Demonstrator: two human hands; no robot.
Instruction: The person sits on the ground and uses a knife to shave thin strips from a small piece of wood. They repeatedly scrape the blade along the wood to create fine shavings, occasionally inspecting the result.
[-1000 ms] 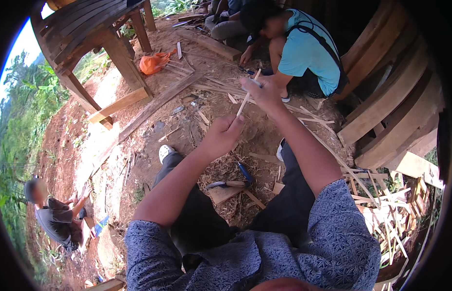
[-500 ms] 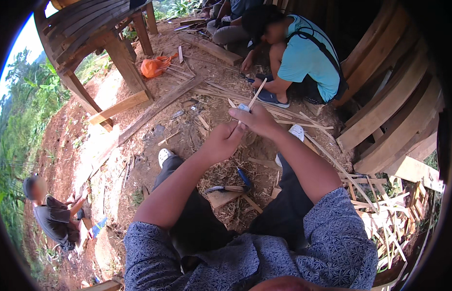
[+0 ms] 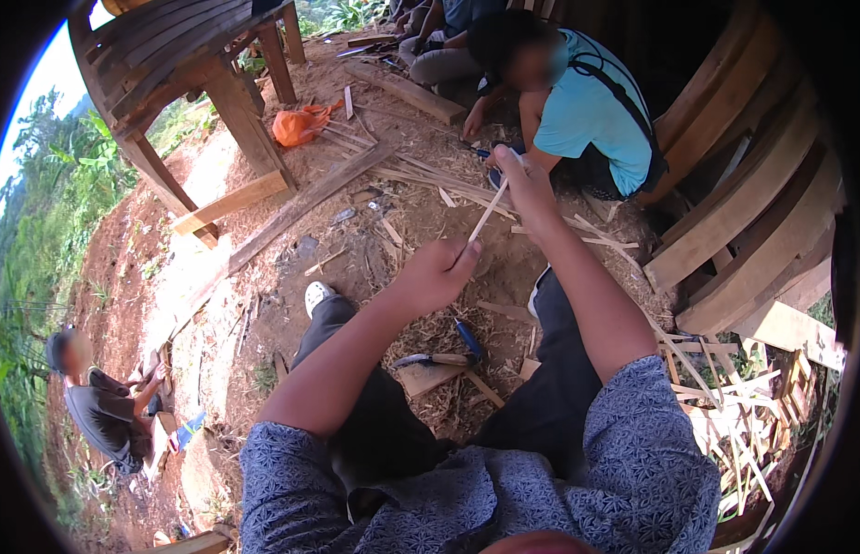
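Note:
A thin, pale wooden stick (image 3: 488,214) slants between my two hands, above the ground between my legs. My left hand (image 3: 437,274) is closed around its near end. Farther out and to the right, my right hand (image 3: 530,189) wraps the stick's far part, fingers pressed together. Something small and whitish shows at its fingertips; its kind is too small to make out. Below, between my knees, a dark-bladed knife (image 3: 413,360) lies on a wooden block (image 3: 421,379), beside a blue-handled tool (image 3: 466,335).
A co-worker in a turquoise shirt (image 3: 587,111) crouches ahead right; another person (image 3: 102,406) sits far left. Long planks (image 3: 291,214), wood strips and shavings cover the dirt. An orange bag (image 3: 299,127) lies near a wooden structure (image 3: 236,120). Curved boards (image 3: 753,222) stand right, above a strip pile (image 3: 739,425).
My right hand has slid away from my left along the stick, farther out and to the right. More of the stick now shows between the hands. The left hand moved slightly.

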